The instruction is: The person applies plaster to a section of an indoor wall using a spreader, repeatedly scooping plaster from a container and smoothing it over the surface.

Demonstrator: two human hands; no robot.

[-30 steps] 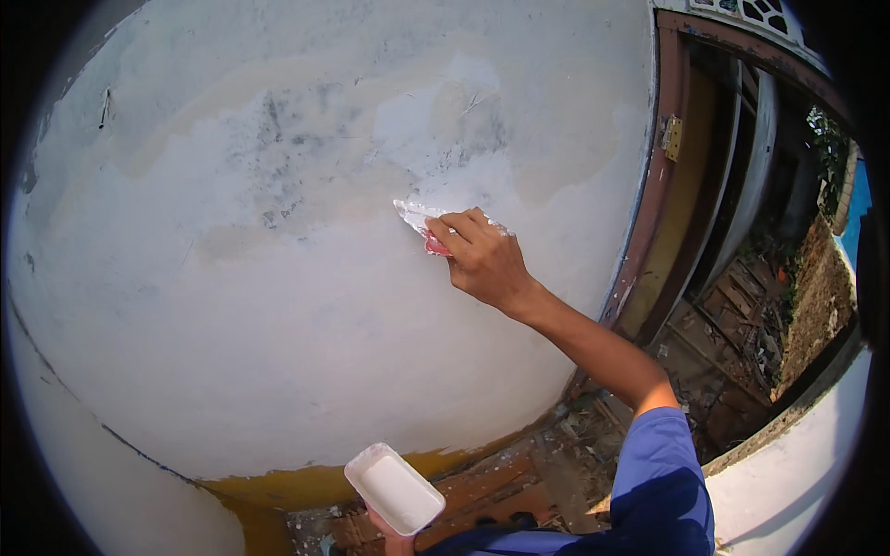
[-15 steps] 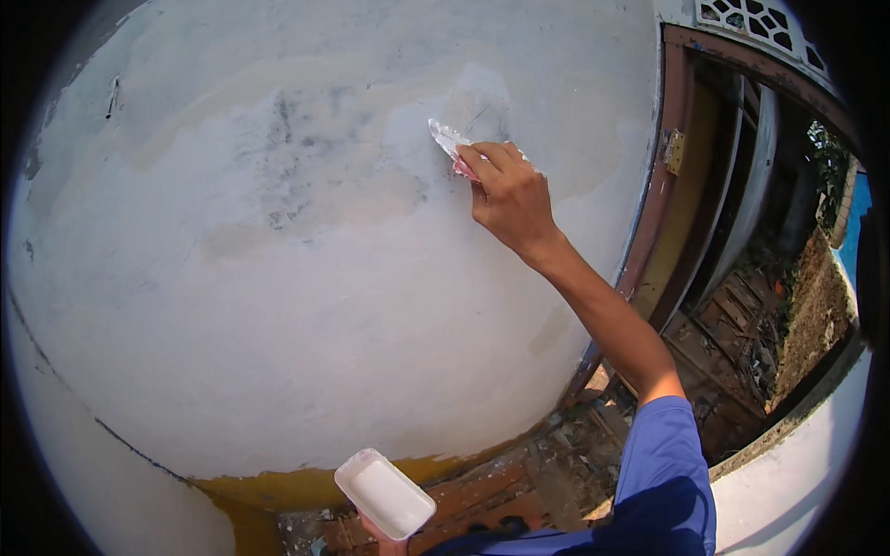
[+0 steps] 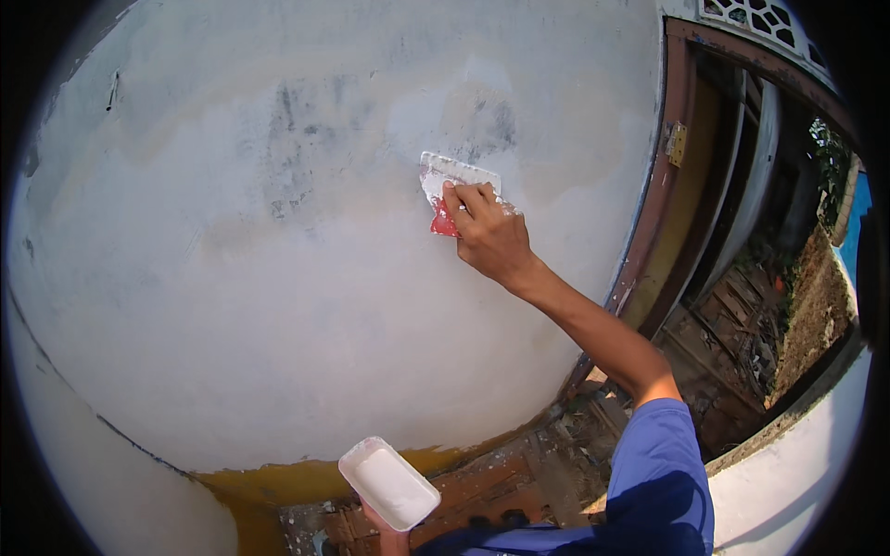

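Note:
My right hand [image 3: 494, 232] grips a red putty scraper [image 3: 443, 219] against the wall, its fingers closed around the tool. White putty coats the scraper's upper part and edge, and some is smeared on my knuckles. Behind it the wall [image 3: 362, 306] is whitish grey, with dark stains and paler patches around the scraper. Low in front of me, my left hand [image 3: 387, 530] holds a white rectangular tray [image 3: 393, 486] from underneath and its near side. A smooth white paste lies in the tray. Most of the left hand's fingers are hidden by the tray.
A brown door frame [image 3: 669, 139] with a yellowish hinge [image 3: 677, 145] stands to the right. Beyond it, broken planks and debris [image 3: 723, 343] cover the ground. A yellow painted band [image 3: 278, 484] runs along the wall's foot. A low white wall [image 3: 788, 473] borders the lower right.
My right hand has moved down and slightly left with the scraper, which has turned so its broad face now shows. The tray in my left hand has shifted very little.

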